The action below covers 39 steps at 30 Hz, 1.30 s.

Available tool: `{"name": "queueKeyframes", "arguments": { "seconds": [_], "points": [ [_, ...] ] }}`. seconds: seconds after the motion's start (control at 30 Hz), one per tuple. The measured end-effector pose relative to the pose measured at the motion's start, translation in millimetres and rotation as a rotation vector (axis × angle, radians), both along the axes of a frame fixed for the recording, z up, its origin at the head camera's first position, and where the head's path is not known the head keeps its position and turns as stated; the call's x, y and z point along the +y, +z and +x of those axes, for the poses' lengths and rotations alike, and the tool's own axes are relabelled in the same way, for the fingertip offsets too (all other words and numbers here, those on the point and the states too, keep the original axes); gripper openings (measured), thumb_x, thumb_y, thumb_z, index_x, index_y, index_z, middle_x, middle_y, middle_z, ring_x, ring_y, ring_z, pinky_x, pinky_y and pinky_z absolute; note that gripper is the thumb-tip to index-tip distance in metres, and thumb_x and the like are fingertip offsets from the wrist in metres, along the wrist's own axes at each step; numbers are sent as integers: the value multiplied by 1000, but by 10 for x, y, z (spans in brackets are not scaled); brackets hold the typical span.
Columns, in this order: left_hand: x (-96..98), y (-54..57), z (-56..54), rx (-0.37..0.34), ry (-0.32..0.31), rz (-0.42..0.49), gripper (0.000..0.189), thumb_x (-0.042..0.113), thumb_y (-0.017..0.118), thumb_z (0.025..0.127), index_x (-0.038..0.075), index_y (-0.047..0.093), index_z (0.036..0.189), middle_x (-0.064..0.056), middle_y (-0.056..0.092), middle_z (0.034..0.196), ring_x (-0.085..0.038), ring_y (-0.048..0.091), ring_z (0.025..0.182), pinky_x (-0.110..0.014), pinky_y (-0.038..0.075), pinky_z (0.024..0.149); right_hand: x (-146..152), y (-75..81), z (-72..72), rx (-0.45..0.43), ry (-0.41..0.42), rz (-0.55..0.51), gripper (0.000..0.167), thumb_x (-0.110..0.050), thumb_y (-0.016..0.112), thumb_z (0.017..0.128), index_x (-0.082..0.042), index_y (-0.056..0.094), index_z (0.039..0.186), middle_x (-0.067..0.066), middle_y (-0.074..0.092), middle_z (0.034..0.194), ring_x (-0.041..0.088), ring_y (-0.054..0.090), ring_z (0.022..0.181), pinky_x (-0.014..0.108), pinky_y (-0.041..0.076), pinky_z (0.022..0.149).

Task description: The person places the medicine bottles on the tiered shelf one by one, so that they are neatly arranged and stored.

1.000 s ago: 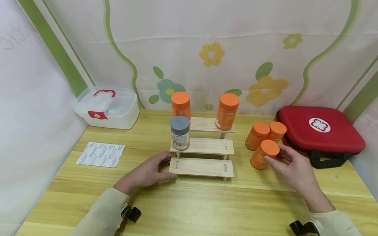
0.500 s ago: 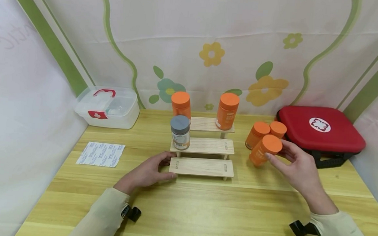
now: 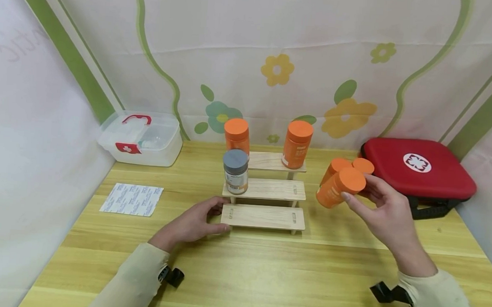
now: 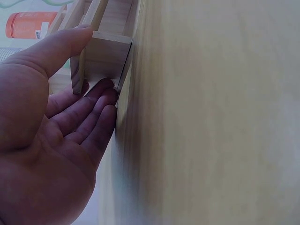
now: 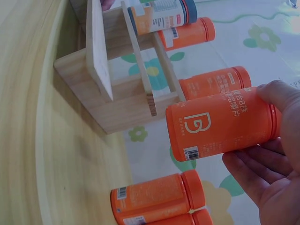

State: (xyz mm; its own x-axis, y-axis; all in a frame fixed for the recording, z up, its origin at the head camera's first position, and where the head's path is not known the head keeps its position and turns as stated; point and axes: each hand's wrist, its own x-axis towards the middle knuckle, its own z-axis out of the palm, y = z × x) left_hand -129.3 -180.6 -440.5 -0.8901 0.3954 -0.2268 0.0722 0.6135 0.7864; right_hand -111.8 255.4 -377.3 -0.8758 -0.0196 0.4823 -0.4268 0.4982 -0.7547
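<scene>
Head view: orange bottle tilts within right hand.

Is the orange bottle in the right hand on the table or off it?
Off it: the right wrist view shows the bottle held by the right hand, its base clear of the table.
</scene>
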Motion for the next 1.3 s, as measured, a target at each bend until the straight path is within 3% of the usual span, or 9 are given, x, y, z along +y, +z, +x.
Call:
{"name": "queueKeyframes", "arguments": {
  "seconds": [0.2,0.77,0.87,1.07,1.3],
  "points": [
    [3,2,0,-4,1,-2,70,39,85,95,17,54,154,-4,64,146,-27,60,136,-52,48,121,-121,56,-41,15,44,-39,56,15,85,83,5,68,135,-20,70,123,-5,70,109,7,55,95],
    [1,-8,-20,7,-2,-3,67,38,85,96,18,55,152,-4,64,145,-26,60,135,-52,48,120,-462,127,-194,8,139,-38,52,10,86,84,1,71,133,-23,71,118,-5,71,105,9,57,92],
    [-2,-13,-17,6,-2,1,67,38,85,95,18,56,152,-3,65,144,-25,61,135,-52,48,120,-523,126,-225,8,145,-30,51,10,87,84,2,71,132,-15,73,119,-7,70,105,9,57,92],
    [-7,-24,-16,6,-2,2,67,39,85,95,18,56,152,-3,65,144,-25,61,134,-52,48,120,-637,139,-264,-3,155,-12,54,7,87,84,5,69,134,20,76,121,-12,67,105,6,55,92],
    [-12,-20,-20,8,-4,-4,67,40,85,95,19,56,152,-3,65,144,-25,61,135,-52,49,120,-712,138,-306,12,148,37,52,3,89,85,3,70,134,22,78,120,-16,64,103,4,53,90]
  ]
}}
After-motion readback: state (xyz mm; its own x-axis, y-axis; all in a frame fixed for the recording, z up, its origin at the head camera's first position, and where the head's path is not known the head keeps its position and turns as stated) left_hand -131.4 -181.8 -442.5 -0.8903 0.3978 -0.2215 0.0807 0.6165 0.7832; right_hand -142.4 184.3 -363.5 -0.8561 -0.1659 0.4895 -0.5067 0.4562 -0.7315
